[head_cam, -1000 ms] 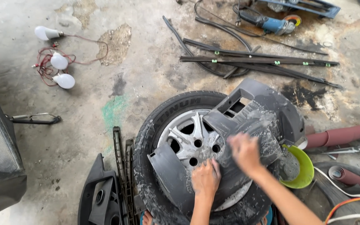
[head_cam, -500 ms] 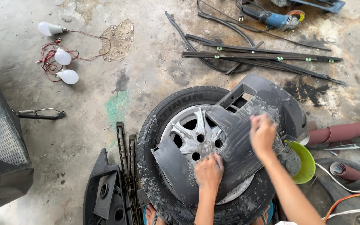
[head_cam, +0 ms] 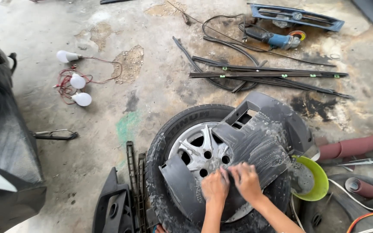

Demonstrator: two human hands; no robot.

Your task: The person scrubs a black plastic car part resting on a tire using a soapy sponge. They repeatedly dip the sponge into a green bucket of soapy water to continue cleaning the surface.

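Your left hand (head_cam: pixel 214 186) and right hand (head_cam: pixel 247 181) lie side by side, nearly touching, both pressed palm-down on the dark grey plastic car panel (head_cam: pixel 255 142). The fingers are slightly curled rather than spread; whether they pinch anything between them and the panel, you cannot tell from this view. The panel's surface around your hands is streaked with a pale, wet-looking film.

The panel lies tilted across a wheel (head_cam: pixel 199 151) that rests flat on the concrete floor (head_cam: pixel 152 86), its silver rim showing to the left of the panel and the black tyre ringing it. Just beside the panel's right edge sits a lime-green bowl (head_cam: pixel 320 183), touching or nearly touching the tyre.

To the right of the bowl lie two dark red rolls (head_cam: pixel 352 146), one long, one shorter and nearer you. Left of the wheel, black plastic trim pieces (head_cam: pixel 117 203) stand against the tyre. Farther up the floor, well apart from you, a bundle of long black strips (head_cam: pixel 268 75) stretches sideways, with a blue power tool (head_cam: pixel 277 39) and a blue grille (head_cam: pixel 298 17) beyond it. At the far left, three white light bulbs (head_cam: pixel 76 82) on red wires lie near a dark car body part (head_cam: pixel 1 142).
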